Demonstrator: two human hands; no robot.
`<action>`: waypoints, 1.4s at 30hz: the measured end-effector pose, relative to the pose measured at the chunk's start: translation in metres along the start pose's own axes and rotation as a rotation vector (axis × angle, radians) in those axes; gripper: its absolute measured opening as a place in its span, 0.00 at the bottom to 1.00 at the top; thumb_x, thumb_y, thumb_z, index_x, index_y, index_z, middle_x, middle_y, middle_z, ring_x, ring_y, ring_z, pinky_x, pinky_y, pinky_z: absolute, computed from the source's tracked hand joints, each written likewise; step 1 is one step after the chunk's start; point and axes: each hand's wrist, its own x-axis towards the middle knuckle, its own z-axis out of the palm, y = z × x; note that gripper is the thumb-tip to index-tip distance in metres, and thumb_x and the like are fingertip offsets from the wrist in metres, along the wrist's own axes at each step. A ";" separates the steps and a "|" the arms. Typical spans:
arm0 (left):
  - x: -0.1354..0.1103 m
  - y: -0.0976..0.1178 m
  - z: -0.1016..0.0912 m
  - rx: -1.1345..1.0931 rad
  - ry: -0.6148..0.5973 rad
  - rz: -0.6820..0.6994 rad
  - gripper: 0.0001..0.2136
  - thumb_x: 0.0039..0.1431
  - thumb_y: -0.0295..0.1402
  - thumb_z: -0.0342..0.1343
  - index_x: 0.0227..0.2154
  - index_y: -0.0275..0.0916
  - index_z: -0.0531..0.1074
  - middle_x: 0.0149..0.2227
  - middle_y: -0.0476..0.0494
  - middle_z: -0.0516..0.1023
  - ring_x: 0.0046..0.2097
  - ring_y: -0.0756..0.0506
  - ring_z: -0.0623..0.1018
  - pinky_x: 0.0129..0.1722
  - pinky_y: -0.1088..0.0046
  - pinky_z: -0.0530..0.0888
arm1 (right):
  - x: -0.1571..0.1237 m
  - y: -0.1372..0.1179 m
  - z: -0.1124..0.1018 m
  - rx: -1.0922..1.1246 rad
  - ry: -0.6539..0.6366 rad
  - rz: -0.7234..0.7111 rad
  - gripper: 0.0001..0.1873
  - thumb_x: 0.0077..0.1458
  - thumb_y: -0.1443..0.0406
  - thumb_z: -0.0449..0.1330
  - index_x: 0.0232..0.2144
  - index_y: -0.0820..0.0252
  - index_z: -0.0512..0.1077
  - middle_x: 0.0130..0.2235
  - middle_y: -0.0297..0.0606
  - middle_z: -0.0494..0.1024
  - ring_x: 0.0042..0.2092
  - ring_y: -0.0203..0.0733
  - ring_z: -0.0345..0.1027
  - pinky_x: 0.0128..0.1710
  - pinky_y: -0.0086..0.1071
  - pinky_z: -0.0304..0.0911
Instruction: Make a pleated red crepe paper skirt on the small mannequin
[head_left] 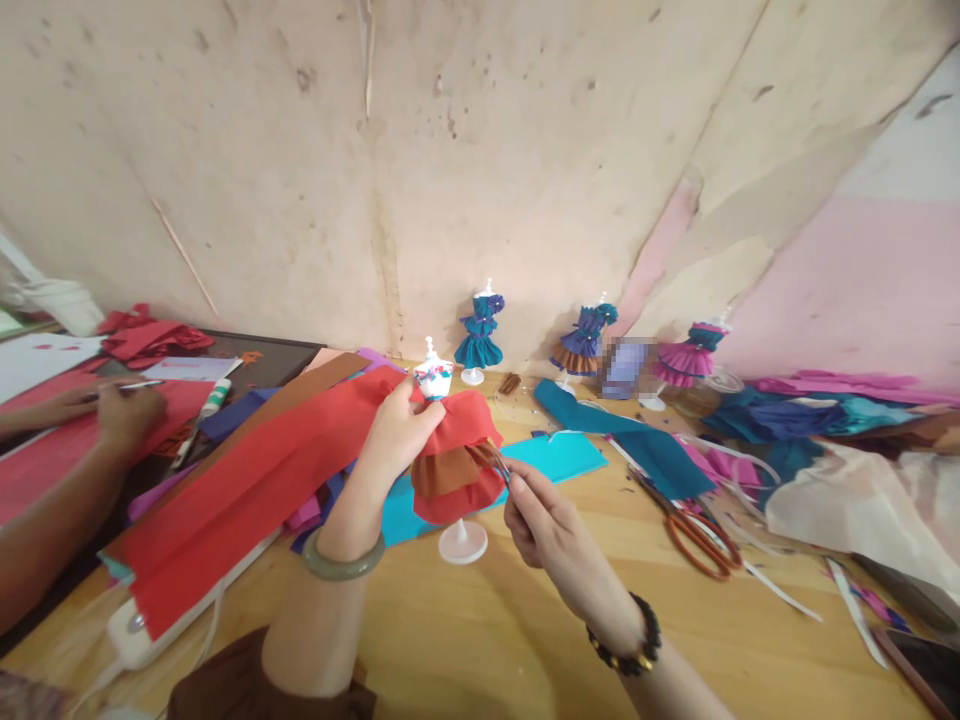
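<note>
A miniature dress form (433, 377) stands on a round white base (463, 541), wearing a tiered skirt (450, 472) in red and brown. My left hand (401, 425) is closed at its waist, with the thumb against the form and a red strip (262, 490) of crepe-like material. That long strip trails down to the left, under my wrist. In my right hand (544, 515) is a slim metal tool like tweezers (501, 464), its tip touching the skirt's right edge. The fingers hide part of the tool. A bright blue strip (562, 455) lies behind the skirt.
Three dressed forms stand by the wall, including a teal one (480, 335). Orange-handled scissors (701, 540) lie at right among scraps; a phone (919, 665) is near the corner. At left are a co-worker's hands (131, 410), a glue stick (216, 398) and a power strip (139, 630).
</note>
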 end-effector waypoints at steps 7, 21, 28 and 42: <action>-0.004 0.003 0.004 0.051 -0.005 0.045 0.19 0.55 0.34 0.54 0.51 0.41 0.71 0.25 0.51 0.76 0.28 0.47 0.74 0.30 0.74 0.68 | 0.001 0.003 -0.004 0.104 -0.080 0.122 0.30 0.49 0.40 0.61 0.23 0.57 0.56 0.20 0.22 0.54 0.20 0.24 0.38 0.19 0.27 0.32; -0.014 0.019 0.009 0.193 0.041 0.068 0.22 0.57 0.34 0.54 0.56 0.43 0.69 0.34 0.46 0.80 0.34 0.44 0.78 0.32 0.70 0.70 | 0.005 -0.004 0.005 0.215 -0.085 0.116 0.31 0.43 0.40 0.66 0.29 0.57 0.61 0.20 0.20 0.56 0.18 0.23 0.38 0.18 0.25 0.32; -0.018 0.024 0.012 0.217 0.058 0.126 0.21 0.57 0.32 0.53 0.54 0.41 0.69 0.29 0.48 0.80 0.32 0.44 0.78 0.32 0.70 0.69 | 0.009 -0.004 0.004 0.217 -0.080 0.091 0.30 0.45 0.40 0.65 0.30 0.56 0.60 0.21 0.20 0.55 0.18 0.23 0.37 0.18 0.24 0.32; -0.022 0.031 0.014 0.271 0.098 0.137 0.22 0.58 0.33 0.53 0.56 0.40 0.68 0.29 0.49 0.78 0.31 0.45 0.76 0.32 0.72 0.68 | 0.011 -0.002 -0.001 0.247 -0.085 0.100 0.28 0.46 0.42 0.65 0.29 0.56 0.59 0.21 0.20 0.56 0.18 0.23 0.39 0.18 0.25 0.32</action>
